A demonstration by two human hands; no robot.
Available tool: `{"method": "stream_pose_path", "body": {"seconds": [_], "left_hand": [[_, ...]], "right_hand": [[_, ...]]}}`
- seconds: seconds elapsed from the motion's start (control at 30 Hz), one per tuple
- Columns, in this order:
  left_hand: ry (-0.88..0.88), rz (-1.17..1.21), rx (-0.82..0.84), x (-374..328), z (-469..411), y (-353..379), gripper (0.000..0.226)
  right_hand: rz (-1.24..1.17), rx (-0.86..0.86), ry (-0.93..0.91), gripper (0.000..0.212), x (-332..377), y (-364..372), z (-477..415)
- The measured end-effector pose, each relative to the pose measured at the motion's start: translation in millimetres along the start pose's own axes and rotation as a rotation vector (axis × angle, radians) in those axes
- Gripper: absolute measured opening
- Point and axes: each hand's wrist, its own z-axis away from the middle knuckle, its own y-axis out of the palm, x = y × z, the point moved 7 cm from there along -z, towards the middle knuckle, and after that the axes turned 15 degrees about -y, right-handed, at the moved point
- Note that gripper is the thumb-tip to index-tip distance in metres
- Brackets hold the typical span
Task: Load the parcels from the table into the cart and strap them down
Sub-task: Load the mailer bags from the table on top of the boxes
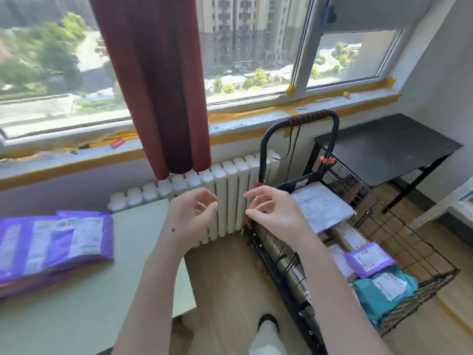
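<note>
Two hands hover between table (128, 290) and cart (261, 155), fingers loosely curled and apart, seemingly gripping nothing (blur could hide a thin cord). Purple parcels (56, 242) lie stacked flat on the table, down-left of the left hand (192, 213), which is nearer; the right hand (271, 213) hangs over the cart's near rim.

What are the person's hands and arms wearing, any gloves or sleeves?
Nothing worn shows: the left hand and right hand are bare, no gloves, rings or watch, no sleeves in view. A small dark spot marks the left wrist.
</note>
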Motion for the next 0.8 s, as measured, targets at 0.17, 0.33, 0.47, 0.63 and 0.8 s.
{"method": "stream_pose_path", "body": {"seconds": [0.17, 0.33, 0.47, 0.63, 0.8], "left_hand": [[-0.117, 0.032, -0.167, 53, 41, -67, 0.013], [-0.265, 0.094, -0.314, 101, 76, -122, 0.008], [-0.352, 0.085, -0.439, 133, 96, -162, 0.01], [-0.439, 0.05, -0.588, 168, 104, -210, 0.007], [-0.518, 0.05, -0.707, 195, 101, -250, 0.008]], "right_hand": [[-0.035, 0.165, -0.095, 0.024, 47, 77, -5], [-0.067, 0.327, -0.169, 0.023, 83, 147, -16], [-0.135, 0.423, -0.211, 0.022, 104, 198, -30], [-0.197, 0.541, -0.259, 0.023, 129, 257, -53], [-0.245, 0.639, -0.324, 0.025, 150, 306, -81]]}}
